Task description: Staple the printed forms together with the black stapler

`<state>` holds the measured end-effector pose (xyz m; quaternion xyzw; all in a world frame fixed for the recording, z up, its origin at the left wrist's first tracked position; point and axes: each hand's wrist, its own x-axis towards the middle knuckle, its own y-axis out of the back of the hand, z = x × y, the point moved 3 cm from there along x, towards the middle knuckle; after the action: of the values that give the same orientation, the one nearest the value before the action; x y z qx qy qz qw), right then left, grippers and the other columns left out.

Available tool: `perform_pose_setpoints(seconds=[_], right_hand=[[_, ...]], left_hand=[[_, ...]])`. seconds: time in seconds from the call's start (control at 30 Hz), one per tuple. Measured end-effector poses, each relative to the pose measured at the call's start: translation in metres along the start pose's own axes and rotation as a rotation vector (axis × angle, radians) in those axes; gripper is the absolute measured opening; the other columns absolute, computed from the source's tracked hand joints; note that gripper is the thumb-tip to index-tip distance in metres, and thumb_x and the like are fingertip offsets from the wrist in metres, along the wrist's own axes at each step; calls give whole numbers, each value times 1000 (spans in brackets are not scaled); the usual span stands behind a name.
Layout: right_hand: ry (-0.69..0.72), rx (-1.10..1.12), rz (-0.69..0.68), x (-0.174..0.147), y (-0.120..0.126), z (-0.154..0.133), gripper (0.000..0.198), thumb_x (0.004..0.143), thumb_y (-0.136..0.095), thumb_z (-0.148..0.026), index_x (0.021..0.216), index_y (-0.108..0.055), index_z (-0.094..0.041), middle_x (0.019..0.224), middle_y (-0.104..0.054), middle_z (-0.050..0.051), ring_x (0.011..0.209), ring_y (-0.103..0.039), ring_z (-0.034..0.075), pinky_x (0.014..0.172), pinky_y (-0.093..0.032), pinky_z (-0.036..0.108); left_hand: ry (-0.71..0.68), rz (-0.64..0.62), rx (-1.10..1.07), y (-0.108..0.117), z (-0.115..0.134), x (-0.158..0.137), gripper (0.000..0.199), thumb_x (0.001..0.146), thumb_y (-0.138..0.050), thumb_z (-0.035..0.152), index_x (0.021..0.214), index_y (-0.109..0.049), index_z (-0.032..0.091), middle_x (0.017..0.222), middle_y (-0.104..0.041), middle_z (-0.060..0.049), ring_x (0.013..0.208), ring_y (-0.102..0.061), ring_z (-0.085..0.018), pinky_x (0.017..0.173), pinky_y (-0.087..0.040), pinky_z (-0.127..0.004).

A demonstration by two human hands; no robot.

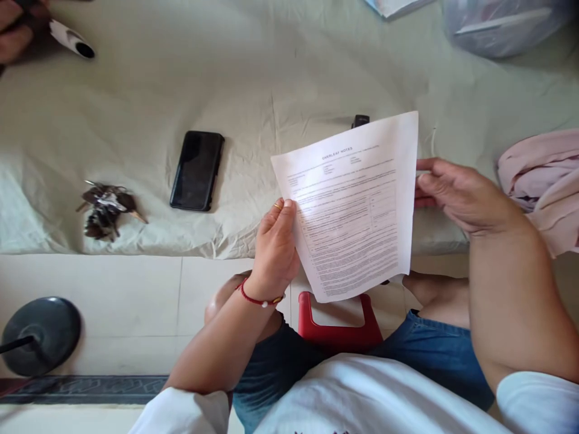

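A printed sheet of paper (pixel 348 241), headed "OVERLEAF NOTES", is tilted in front of me, above the edge of the covered surface. My left hand (pixel 278 241) grips its left edge, thumb on the printed face and fingers behind. A red bracelet circles that wrist. At the opposite edge is my right hand (pixel 461 193), its fingers loosely bent and apart. Its fingertips pass behind the paper's right edge, and the thumb lies outside the sheet. Whether those fingertips touch the paper is hidden. Just beyond the top edge, a small black object (pixel 360 120) partly shows.
A black phone (pixel 197 171) and a bunch of keys (pixel 108 208) lie on the pale cloth (pixel 253 72). Pink fabric (pixel 543 175) is at right, a plastic bag (pixel 506 27) behind. Another person's hand (pixel 18 36) is near a white device (pixel 72 39). Below are a red stool (pixel 335 339) and black round base (pixel 43 334).
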<state>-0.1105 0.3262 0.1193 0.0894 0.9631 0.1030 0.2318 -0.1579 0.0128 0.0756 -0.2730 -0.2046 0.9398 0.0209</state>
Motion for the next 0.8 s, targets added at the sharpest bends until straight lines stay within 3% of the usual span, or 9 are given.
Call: perform_pose_setpoints(seconds=[0.2, 0.37, 0.57, 0.7, 0.8], right_hand=[[23, 115, 41, 10, -31, 15, 49, 68, -103, -50, 104, -80, -28, 107, -85, 3, 106, -81, 32, 103, -67, 57], [97, 193, 193, 14, -19, 13, 41, 69, -103, -47, 93, -76, -28, 103, -84, 1, 104, -81, 31, 106, -66, 59], [171, 139, 254, 16, -13, 8, 40, 76, -95, -52, 107, -78, -35, 127, -84, 1, 129, -75, 37, 116, -59, 65], [179, 235, 249, 15, -18, 6, 38, 77, -96, -44, 109, -81, -32, 124, -85, 1, 127, -77, 33, 121, -58, 58], [154, 243, 218, 15, -21, 6, 45, 75, -99, -41, 115, -80, -30, 128, -84, 2, 127, -78, 31, 123, -57, 57]], left_hand=[[62, -89, -16, -5, -2, 15, 20, 97, -81, 39, 104, -75, 21, 121, -80, -8, 122, -73, -26, 109, -58, -41], [145, -284, -37, -14, 5, 17, 39, 94, -83, 51, 117, -78, 20, 126, -81, -12, 132, -72, -34, 107, -62, -45], [269, -457, 90, -7, 1, 17, 41, 89, -89, 50, 112, -83, 16, 117, -84, -15, 117, -79, -36, 94, -66, -45], [221, -423, 122, -4, -5, 20, 34, 84, -95, 45, 101, -86, 17, 109, -86, -14, 108, -81, -34, 98, -65, -47], [135, -336, 71, -5, -3, 20, 36, 78, -100, 39, 105, -86, 18, 114, -87, -12, 112, -81, -33, 105, -64, -49]])
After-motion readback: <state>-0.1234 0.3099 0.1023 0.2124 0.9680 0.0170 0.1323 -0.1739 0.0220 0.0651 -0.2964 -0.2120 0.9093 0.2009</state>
